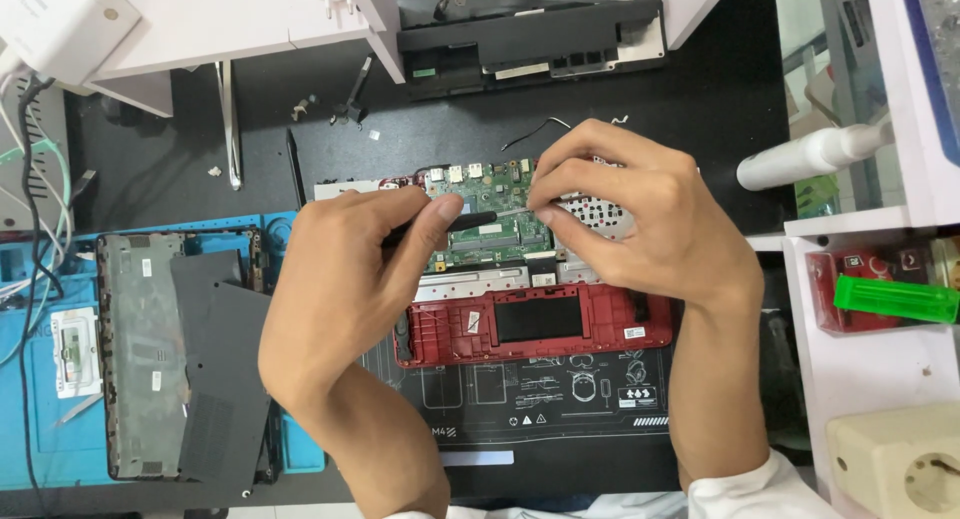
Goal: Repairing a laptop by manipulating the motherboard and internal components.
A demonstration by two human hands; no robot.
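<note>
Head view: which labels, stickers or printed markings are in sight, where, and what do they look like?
White rectangular sticker: right end of the red plastic laptop shell.
Small white sticker: left part of that shell, tilted.
White line diagrams: printed on the black work mat, below the shell.
White stickers: on the grey laptop bottom cover, left.

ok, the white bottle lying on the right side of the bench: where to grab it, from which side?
Judging by its pose, take the white bottle around the middle of its round body, coming from above. It lies on its side, with its narrow end toward the white shelf, so that end is crowded; the body toward the dark mat looks open.
</note>
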